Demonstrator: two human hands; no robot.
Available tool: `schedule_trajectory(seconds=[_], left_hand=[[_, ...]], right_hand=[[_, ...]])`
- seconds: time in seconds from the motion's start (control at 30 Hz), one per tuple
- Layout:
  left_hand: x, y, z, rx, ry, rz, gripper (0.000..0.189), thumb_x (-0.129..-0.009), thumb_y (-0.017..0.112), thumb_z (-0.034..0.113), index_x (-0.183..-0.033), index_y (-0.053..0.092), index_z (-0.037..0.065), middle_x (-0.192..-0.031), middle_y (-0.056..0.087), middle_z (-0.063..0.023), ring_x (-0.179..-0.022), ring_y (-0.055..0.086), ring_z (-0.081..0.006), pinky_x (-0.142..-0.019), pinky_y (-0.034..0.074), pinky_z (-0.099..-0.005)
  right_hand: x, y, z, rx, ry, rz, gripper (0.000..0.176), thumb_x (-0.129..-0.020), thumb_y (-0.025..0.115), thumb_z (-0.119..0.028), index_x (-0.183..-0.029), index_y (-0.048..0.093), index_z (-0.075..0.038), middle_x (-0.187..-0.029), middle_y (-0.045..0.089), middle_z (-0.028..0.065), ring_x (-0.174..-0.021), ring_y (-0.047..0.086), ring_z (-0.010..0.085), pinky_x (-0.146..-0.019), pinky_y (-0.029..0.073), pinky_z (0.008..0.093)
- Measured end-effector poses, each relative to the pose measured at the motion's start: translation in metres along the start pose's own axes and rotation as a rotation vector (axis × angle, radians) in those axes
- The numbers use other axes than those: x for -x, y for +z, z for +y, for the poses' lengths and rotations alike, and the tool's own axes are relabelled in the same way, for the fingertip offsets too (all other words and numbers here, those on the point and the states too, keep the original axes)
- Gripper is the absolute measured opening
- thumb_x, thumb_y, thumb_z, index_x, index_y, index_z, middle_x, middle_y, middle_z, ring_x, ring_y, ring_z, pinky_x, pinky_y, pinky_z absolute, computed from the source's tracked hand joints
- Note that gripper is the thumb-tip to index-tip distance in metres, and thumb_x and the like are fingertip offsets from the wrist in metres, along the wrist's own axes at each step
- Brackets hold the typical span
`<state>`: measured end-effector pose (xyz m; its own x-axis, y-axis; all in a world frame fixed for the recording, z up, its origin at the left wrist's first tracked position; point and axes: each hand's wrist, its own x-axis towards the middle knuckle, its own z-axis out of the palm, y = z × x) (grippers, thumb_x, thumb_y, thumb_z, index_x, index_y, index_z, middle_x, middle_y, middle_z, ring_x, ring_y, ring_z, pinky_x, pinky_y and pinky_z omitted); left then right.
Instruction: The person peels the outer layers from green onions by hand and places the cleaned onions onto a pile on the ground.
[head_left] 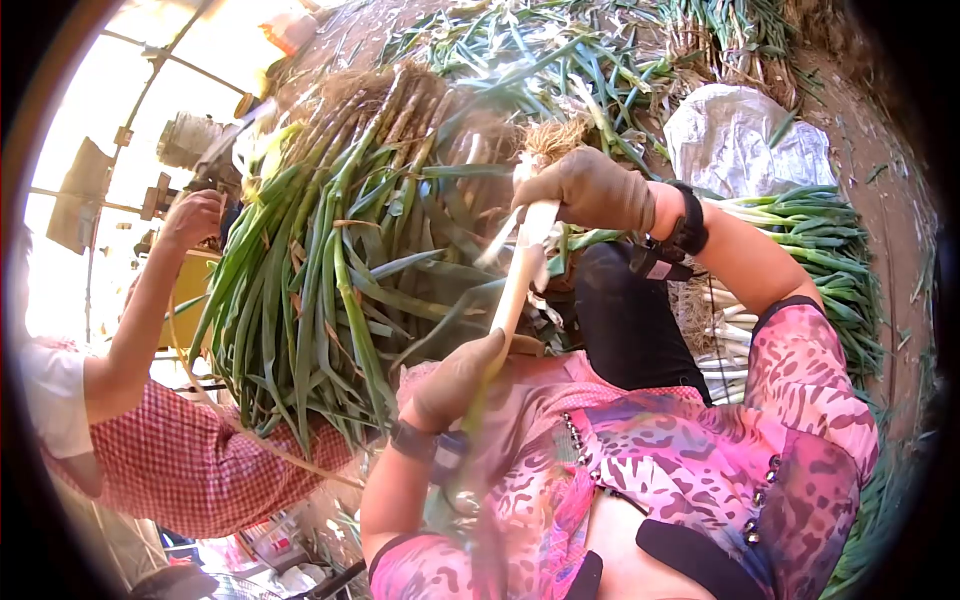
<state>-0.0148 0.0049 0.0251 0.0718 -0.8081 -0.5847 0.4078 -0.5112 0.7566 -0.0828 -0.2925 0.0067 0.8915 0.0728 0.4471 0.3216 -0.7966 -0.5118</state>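
Note:
A long green onion (515, 290) slants between my gloved hands, its white stalk bare in the middle and its bushy roots at the upper end. My left hand (455, 385) is closed around its lower part. My right hand (595, 190), with a dark band at the wrist, is closed at the root end. Loose pale skin hangs from the stalk just below my right fingers. The onion's leaf end below my left hand is blurred. Beside my hands leans a big heap of unpeeled green onions (320, 230), roots up and leaves hanging down.
Cleaned green onions (820, 240) lie stacked at the right, near a white plastic sack (745, 140). More onions and leaf scraps (520, 50) cover the ground behind. At the left sits another person in a red checked garment (200, 460), one hand (195, 215) raised.

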Motion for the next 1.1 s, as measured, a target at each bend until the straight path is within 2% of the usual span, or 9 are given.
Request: schedule_trajectory(seconds=[0.23, 0.53, 0.6, 0.7, 0.77, 0.8, 0.83, 1.0, 1.1], left_hand=[[-0.018, -0.008, 0.018, -0.365, 0.157, 0.16, 0.053, -0.104, 0.046, 0.042, -0.123, 0.06, -0.004, -0.061, 0.048, 0.0029, -0.054, 0.045, -0.0071, -0.053, 0.037, -0.0225], [-0.007, -0.03, 0.011, -0.577, 0.058, 0.276, 0.034, -0.096, 0.064, 0.032, -0.113, 0.066, 0.002, -0.066, 0.055, 0.0044, -0.056, 0.051, -0.004, -0.053, 0.042, -0.021], [-0.004, -0.054, 0.007, -0.734, 0.086, 0.472, 0.031, -0.092, 0.067, 0.03, -0.111, 0.068, 0.005, -0.069, 0.061, 0.0023, -0.059, 0.054, -0.0052, -0.056, 0.045, -0.0242], [-0.045, -0.07, 0.026, -1.158, 0.21, 0.762, 0.029, -0.087, 0.06, 0.028, -0.106, 0.066, 0.008, -0.089, 0.068, -0.0224, -0.086, 0.064, -0.0431, -0.075, 0.051, -0.0501], [-0.091, -0.093, 0.027, -1.15, 0.268, 0.826, 0.028, -0.085, 0.06, 0.022, -0.109, 0.064, 0.007, -0.096, 0.067, -0.0222, -0.092, 0.064, -0.0421, -0.08, 0.049, -0.0507], [-0.119, -0.113, 0.021, -1.237, 0.236, 0.848, 0.03, -0.085, 0.06, 0.021, -0.111, 0.062, 0.007, -0.102, 0.066, -0.0208, -0.099, 0.063, -0.0403, -0.083, 0.049, -0.0495], [-0.146, -0.129, 0.018, -1.26, 0.186, 0.828, 0.031, -0.084, 0.061, 0.021, -0.113, 0.062, 0.009, -0.109, 0.065, -0.0201, -0.105, 0.062, -0.0387, -0.087, 0.05, -0.0481], [-0.238, -0.178, -0.033, -1.398, -0.198, 0.883, 0.046, -0.085, 0.065, 0.026, -0.128, 0.057, 0.012, -0.114, 0.064, -0.019, -0.107, 0.064, -0.0377, -0.093, 0.052, -0.0473], [-0.251, -0.181, -0.049, -1.481, -0.211, 0.952, 0.039, -0.084, 0.066, 0.02, -0.121, 0.057, 0.01, -0.116, 0.062, -0.0191, -0.102, 0.067, -0.039, -0.087, 0.055, -0.0469]], right_hand=[[0.002, -0.011, 0.039, -0.561, 0.458, 0.43, 0.025, -0.099, 0.057, -0.022, -0.11, 0.068, -0.003, -0.087, 0.073, 0.0104, -0.069, 0.068, 0.0137, -0.062, 0.057, 0.0258], [0.195, -0.095, 0.172, 0.392, 0.871, 0.78, 0.022, -0.097, 0.054, -0.016, -0.115, 0.064, -0.009, -0.099, 0.072, 0.0108, -0.095, 0.069, 0.0275, -0.079, 0.057, 0.0356], [0.295, -0.097, 0.202, 0.644, 0.925, 0.518, 0.031, -0.102, 0.047, -0.021, -0.129, 0.053, -0.007, -0.096, 0.072, 0.0161, -0.087, 0.071, 0.0289, -0.076, 0.056, 0.0398], [0.415, -0.037, 0.206, 0.297, 1.485, 0.17, 0.043, -0.105, 0.036, -0.037, -0.125, 0.058, -0.006, -0.086, 0.069, 0.0204, -0.078, 0.067, 0.0333, -0.072, 0.052, 0.0456], [0.473, 0.028, 0.174, 0.308, 1.667, -0.069, 0.049, -0.105, 0.035, -0.042, -0.111, 0.066, -0.005, -0.086, 0.069, 0.0224, -0.08, 0.069, 0.0337, -0.073, 0.053, 0.0449], [0.523, 0.068, 0.155, 0.628, 1.256, -0.285, 0.051, -0.103, 0.039, -0.046, -0.103, 0.07, -0.006, -0.087, 0.07, 0.0229, -0.08, 0.07, 0.0352, -0.07, 0.054, 0.0453], [0.495, 0.078, 0.111, 0.061, 1.686, -0.128, 0.044, -0.102, 0.043, -0.041, -0.104, 0.07, -0.007, -0.089, 0.071, 0.0217, -0.08, 0.07, 0.0357, -0.072, 0.056, 0.0458], [0.548, 0.121, 0.035, 0.254, 1.108, -1.361, 0.036, -0.093, 0.059, -0.035, -0.116, 0.069, -0.009, -0.113, 0.07, 0.0181, -0.105, 0.067, 0.0334, -0.092, 0.052, 0.0428], [0.483, 0.077, 0.023, 0.114, 1.633, -0.997, 0.047, -0.092, 0.056, -0.041, -0.128, 0.066, -0.013, -0.13, 0.063, 0.0182, -0.124, 0.058, 0.0313, -0.108, 0.041, 0.0369]])
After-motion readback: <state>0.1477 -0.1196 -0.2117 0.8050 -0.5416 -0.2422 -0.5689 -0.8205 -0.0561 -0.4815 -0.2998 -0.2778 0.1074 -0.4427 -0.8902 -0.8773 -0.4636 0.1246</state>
